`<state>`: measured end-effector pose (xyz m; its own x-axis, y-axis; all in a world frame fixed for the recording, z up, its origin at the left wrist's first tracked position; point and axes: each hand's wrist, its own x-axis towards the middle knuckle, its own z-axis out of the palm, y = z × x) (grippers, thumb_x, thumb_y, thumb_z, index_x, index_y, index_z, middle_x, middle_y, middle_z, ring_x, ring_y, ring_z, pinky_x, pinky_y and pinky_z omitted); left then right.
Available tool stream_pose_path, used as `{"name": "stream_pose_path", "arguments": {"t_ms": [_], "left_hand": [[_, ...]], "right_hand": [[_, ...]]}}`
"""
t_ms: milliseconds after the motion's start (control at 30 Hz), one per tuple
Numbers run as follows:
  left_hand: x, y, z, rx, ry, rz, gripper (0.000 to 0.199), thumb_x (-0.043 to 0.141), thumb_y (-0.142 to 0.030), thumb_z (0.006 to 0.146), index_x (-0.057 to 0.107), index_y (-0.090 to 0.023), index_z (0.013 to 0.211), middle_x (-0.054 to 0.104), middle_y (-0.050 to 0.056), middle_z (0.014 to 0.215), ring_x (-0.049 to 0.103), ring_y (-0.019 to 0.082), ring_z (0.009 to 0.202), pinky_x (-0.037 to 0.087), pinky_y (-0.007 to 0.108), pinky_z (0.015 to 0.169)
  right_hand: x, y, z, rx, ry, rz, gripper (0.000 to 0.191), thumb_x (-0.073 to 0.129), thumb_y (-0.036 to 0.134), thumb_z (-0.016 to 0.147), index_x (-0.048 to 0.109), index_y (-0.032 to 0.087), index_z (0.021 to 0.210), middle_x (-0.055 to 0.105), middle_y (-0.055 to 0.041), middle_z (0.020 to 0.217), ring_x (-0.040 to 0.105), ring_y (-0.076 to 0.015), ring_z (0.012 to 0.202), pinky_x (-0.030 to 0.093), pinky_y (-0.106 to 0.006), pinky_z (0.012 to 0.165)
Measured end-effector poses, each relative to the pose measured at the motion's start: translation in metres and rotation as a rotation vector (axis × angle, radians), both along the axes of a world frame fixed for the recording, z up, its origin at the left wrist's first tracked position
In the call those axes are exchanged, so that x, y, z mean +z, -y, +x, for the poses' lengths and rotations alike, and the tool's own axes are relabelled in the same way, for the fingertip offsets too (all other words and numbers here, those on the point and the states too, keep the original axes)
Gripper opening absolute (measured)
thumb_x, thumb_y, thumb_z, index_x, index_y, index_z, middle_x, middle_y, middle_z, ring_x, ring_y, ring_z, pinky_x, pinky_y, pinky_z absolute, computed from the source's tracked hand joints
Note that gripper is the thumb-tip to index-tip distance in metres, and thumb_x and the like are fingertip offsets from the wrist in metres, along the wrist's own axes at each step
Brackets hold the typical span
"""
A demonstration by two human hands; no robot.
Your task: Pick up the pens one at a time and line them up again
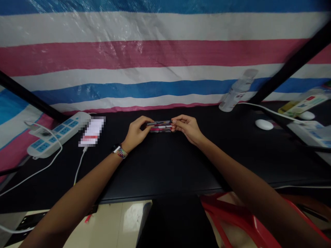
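Note:
Several pens point(161, 126) lie side by side, crosswise, on the black table point(165, 165); some are dark and some have red or pink parts. My left hand point(137, 132) has its thumb and fingers closed on the left end of the uppermost dark pen. At the right end of the pens, my right hand point(188, 128) pinches the same dark pen between thumb and fingers. A dark watch and a woven bracelet point(121, 151) are on my left wrist.
On the left are a white power strip point(60, 134), a phone point(93, 131) and white cables. A bottle point(238, 90) stands at the back right, near a white mouse point(264, 124), with another bottle point(305, 101) farther right. A red stool point(232, 213) is below the table.

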<state>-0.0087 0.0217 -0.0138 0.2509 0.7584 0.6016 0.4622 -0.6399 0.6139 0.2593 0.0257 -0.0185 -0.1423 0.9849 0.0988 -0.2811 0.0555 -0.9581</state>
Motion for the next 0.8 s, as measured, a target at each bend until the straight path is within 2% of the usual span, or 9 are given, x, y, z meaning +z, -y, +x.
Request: {"name": "stream_pose_path", "arguments": {"t_ms": [100,167,233,333,400,533,633,700,800], "left_hand": [[0.000,-0.002,-0.001,-0.007,0.055,-0.095,0.039,0.061,-0.041,0.111,0.075,-0.022,0.080,0.069,0.001,0.073,0.062,0.016,0.068,0.051,0.032,0.073],[0.000,-0.004,-0.002,0.005,0.143,-0.129,0.021,0.070,-0.041,0.107,0.080,-0.023,0.102,0.065,-0.001,0.072,0.060,0.016,0.067,0.050,0.031,0.072],[0.000,-0.005,-0.002,0.005,0.229,-0.129,0.035,0.085,-0.040,0.095,0.077,-0.025,0.126,0.066,-0.003,0.077,0.061,0.016,0.071,0.050,0.030,0.073],[0.000,-0.007,-0.002,0.012,0.232,-0.172,0.025,0.077,-0.047,0.102,0.078,-0.022,0.098,0.062,-0.002,0.069,0.058,0.015,0.066,0.047,0.030,0.067],[0.000,-0.008,-0.002,0.036,0.245,-0.211,0.038,0.067,-0.049,0.108,0.072,-0.021,0.083,0.057,-0.002,0.061,0.053,0.014,0.059,0.043,0.030,0.062],[-0.004,-0.013,-0.002,-0.003,0.378,-0.237,0.035,0.089,-0.043,0.089,0.075,-0.024,0.115,0.064,-0.004,0.070,0.060,0.014,0.066,0.048,0.028,0.068],[-0.006,-0.016,-0.004,-0.011,0.289,-0.293,0.030,0.081,-0.050,0.095,0.076,-0.021,0.090,0.067,0.001,0.074,0.062,0.016,0.070,0.049,0.030,0.070],[-0.006,-0.017,-0.005,0.005,0.233,-0.327,0.047,0.065,-0.056,0.106,0.073,-0.020,0.077,0.064,0.002,0.069,0.059,0.016,0.067,0.048,0.031,0.068],[-0.005,-0.016,-0.005,-0.017,0.261,-0.315,0.031,0.077,-0.053,0.099,0.077,-0.022,0.101,0.064,0.000,0.072,0.060,0.017,0.068,0.048,0.031,0.068]], "right_hand": [[-0.001,-0.001,0.001,0.008,-0.004,0.009,0.037,0.103,0.046,0.072,0.085,0.020,0.093,0.078,-0.0042,0.080,0.074,-0.0182,0.069,0.069,-0.039,0.077],[-0.001,-0.001,0.001,0.004,-0.003,0.010,0.037,0.102,0.046,0.073,0.085,0.020,0.093,0.077,-0.0040,0.081,0.073,-0.0184,0.070,0.069,-0.041,0.079],[-0.001,-0.002,0.001,-0.013,-0.011,0.004,0.038,0.102,0.046,0.072,0.084,0.020,0.092,0.077,-0.0039,0.081,0.073,-0.0185,0.071,0.069,-0.042,0.080],[-0.003,-0.004,0.002,-0.024,-0.022,-0.010,0.038,0.103,0.045,0.071,0.084,0.020,0.092,0.076,-0.0038,0.081,0.073,-0.0183,0.072,0.069,-0.041,0.081],[-0.005,-0.005,0.002,-0.022,-0.030,-0.017,0.037,0.103,0.045,0.071,0.085,0.020,0.092,0.077,-0.0042,0.081,0.073,-0.0181,0.071,0.069,-0.041,0.080],[-0.008,-0.009,0.004,-0.049,-0.055,-0.042,0.036,0.104,0.043,0.069,0.085,0.020,0.088,0.076,-0.0043,0.080,0.072,-0.0181,0.073,0.069,-0.041,0.080],[-0.008,-0.010,0.005,-0.047,-0.061,-0.056,0.035,0.104,0.042,0.069,0.084,0.020,0.088,0.075,-0.0042,0.080,0.071,-0.0186,0.075,0.070,-0.042,0.083],[-0.008,-0.010,0.006,-0.028,-0.052,-0.058,0.035,0.104,0.043,0.070,0.085,0.020,0.089,0.075,-0.0044,0.081,0.072,-0.0191,0.077,0.070,-0.043,0.084],[-0.008,-0.009,0.006,-0.017,-0.036,-0.058,0.036,0.103,0.044,0.070,0.085,0.020,0.090,0.075,-0.0048,0.083,0.072,-0.0196,0.078,0.070,-0.044,0.085]]}}
